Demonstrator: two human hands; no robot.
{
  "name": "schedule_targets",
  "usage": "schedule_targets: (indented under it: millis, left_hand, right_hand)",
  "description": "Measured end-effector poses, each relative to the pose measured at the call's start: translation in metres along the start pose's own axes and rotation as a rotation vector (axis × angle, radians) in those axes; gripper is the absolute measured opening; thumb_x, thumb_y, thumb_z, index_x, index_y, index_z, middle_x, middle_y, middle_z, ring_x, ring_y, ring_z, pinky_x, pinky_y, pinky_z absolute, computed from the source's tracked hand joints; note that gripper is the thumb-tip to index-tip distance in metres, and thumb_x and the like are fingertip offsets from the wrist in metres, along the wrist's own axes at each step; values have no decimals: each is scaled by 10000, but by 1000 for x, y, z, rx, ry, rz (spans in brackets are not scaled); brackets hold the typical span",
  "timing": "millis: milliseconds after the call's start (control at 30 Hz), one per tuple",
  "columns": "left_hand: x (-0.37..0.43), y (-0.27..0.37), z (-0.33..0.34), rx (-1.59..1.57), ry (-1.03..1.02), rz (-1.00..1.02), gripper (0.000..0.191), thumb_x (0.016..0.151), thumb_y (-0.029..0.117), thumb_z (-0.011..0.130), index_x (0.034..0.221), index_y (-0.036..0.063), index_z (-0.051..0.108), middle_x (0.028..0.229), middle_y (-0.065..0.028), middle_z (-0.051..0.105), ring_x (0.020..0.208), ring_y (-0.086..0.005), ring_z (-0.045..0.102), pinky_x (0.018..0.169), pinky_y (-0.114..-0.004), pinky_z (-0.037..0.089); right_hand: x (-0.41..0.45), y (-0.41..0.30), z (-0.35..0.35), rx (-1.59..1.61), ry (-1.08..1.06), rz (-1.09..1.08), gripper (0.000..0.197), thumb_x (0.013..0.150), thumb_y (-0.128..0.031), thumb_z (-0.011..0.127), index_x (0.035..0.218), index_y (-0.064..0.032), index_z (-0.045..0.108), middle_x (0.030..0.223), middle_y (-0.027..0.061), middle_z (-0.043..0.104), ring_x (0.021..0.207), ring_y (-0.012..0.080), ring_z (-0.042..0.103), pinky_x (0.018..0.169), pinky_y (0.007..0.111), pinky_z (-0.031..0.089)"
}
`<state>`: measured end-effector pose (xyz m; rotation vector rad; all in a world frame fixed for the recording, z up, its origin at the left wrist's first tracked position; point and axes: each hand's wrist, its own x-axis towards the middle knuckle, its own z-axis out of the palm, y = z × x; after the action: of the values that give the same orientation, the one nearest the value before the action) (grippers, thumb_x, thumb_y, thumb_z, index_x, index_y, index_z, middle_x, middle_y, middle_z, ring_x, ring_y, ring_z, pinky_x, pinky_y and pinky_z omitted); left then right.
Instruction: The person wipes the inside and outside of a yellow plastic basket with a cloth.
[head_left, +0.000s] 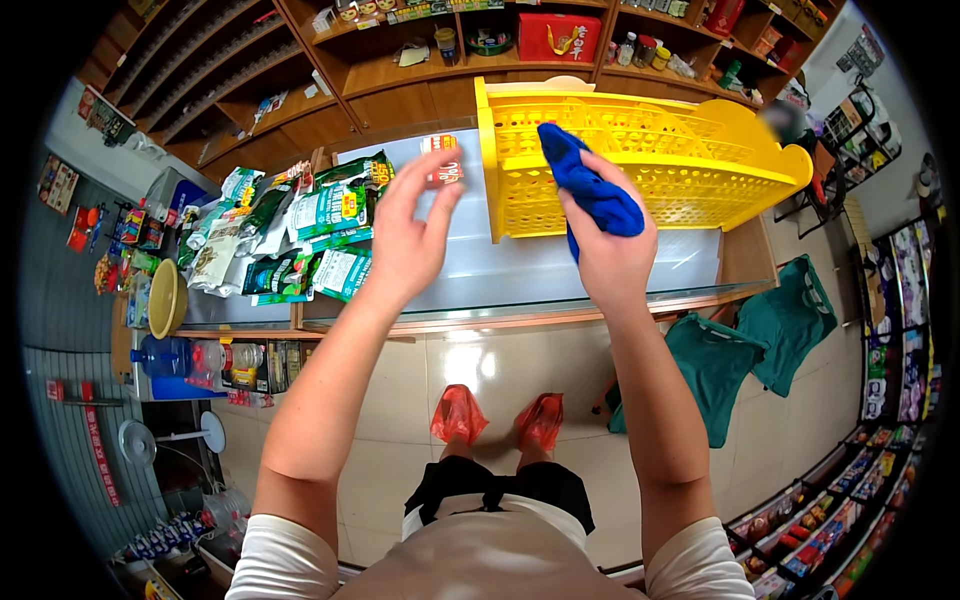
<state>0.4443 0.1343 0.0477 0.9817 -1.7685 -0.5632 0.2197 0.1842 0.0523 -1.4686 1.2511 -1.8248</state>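
My right hand (616, 244) grips a bunched blue cloth (592, 187) in front of a yellow perforated plastic rack (667, 191), which lies on the glass-topped counter (517, 277). Part of the cloth overlaps the rack's near side; whether it touches the plastic I cannot tell. My left hand (412, 225) is raised over the counter with fingers apart and nothing in it. Just beyond its fingertips is a small red and white packet (442, 159), partly hidden by the fingers. To the left of that hand lies a pile of green and white snack bags (322, 214).
A yellow bowl (168, 298) stands tilted at the counter's left end. Wooden shelves (405, 71) rise behind the counter, holding a red gift box (559, 37) and jars. Green cloth-covered stools (709, 360) are at the right, near goods racks (817, 517). Bottles (169, 356) stand lower left.
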Motion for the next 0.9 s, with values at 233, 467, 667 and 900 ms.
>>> schedule_targets:
  millis: [233,467,667,900]
  left_hand:
    - [52,3,-5,28,-185,85,432,1059,104,563,1488,57,550,1538,-133,539,1427,-248,500,1126,-358,446]
    - [53,-6,1,24,-254,151,343,1031,45,567,1359,48,667,1467,-121,617,1343,-260,593,1117,-353,463]
    - [51,-14,5,12,-252,195,383,1018,-61,516,1346,60,672,1480,-108,605,1323,-259,612,1077,-344,523]
    - [55,-15,4,138,-208,301,379,971,-83,577,1290,71,711,1426,-98,645,1268,-277,646,1051,-350,547]
  right_hand:
    - [24,12,29,-852,-8,-468,470,756,-31,777,1207,-158,735,1275,80,673,1164,339,605,1000,445,472]
    - [17,18,29,-1005,-99,-522,452,744,-25,726,1184,-129,738,1301,83,665,1201,307,586,1004,471,425]
    - [13,21,38,-996,-133,-562,363,791,-68,696,1149,-116,733,1282,65,678,1214,277,591,1012,469,417]
    - [15,20,34,-1039,-257,-673,308,844,-127,646,1138,-74,720,1299,66,663,1227,256,591,1022,480,422]
